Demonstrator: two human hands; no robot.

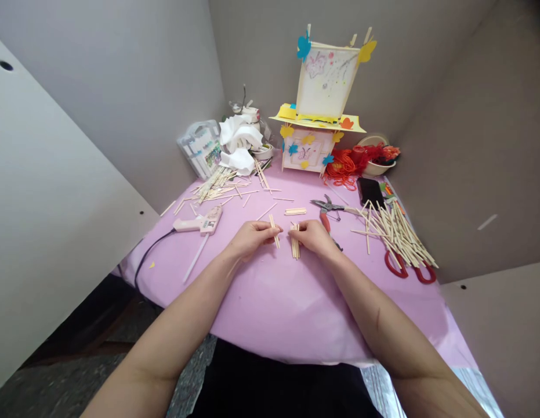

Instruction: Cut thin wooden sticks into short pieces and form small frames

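My left hand [255, 237] pinches a couple of short wooden sticks [274, 231] upright between thumb and fingers. Just right of it, my right hand [312, 235] grips a small bundle of short wooden sticks [294, 248] by its upper part. The two hands are close but apart, low over the pink tablecloth [270, 307]. Behind them lies a short flat row of sticks [295, 211]. Pruning pliers [326, 205] with red handles rest beside my right hand, one handle partly hidden by it.
A pink glue gun [204, 223] lies at left, its cord running off the edge. Loose sticks [221, 183] are scattered behind it. At right, a stick pile [395, 232] covers red-handled scissors [395, 265]. A decorated paper lantern structure [308, 148] stands behind, near red yarn [341, 168] and a phone [370, 191].
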